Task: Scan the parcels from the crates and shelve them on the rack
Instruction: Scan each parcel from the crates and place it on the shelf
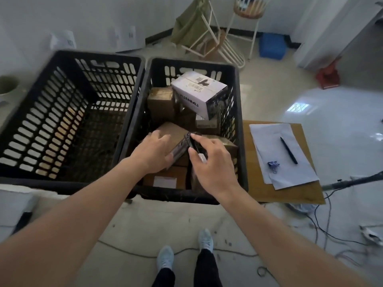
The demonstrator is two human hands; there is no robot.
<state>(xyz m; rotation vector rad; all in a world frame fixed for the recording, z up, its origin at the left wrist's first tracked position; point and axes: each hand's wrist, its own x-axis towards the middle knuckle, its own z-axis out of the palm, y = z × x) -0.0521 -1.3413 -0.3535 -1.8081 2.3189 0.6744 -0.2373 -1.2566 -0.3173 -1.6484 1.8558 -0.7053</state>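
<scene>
Reaching into the right crate, the left hand grips a brown parcel lying on other boxes, while the right hand pinches a dark scanner against its edge. A white box sits tilted at the back. The left crate stands just beside.

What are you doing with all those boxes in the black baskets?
A person is leaning over two black crates on the floor. The right crate holds brown cardboard parcels and a white box; the left crate looks empty. The left hand grips a brown parcel near the middle of the right crate, and the right hand holds a small dark scanner against it. Nothing is lifted out yet. Beside the crates lie papers with a pen.
</scene>
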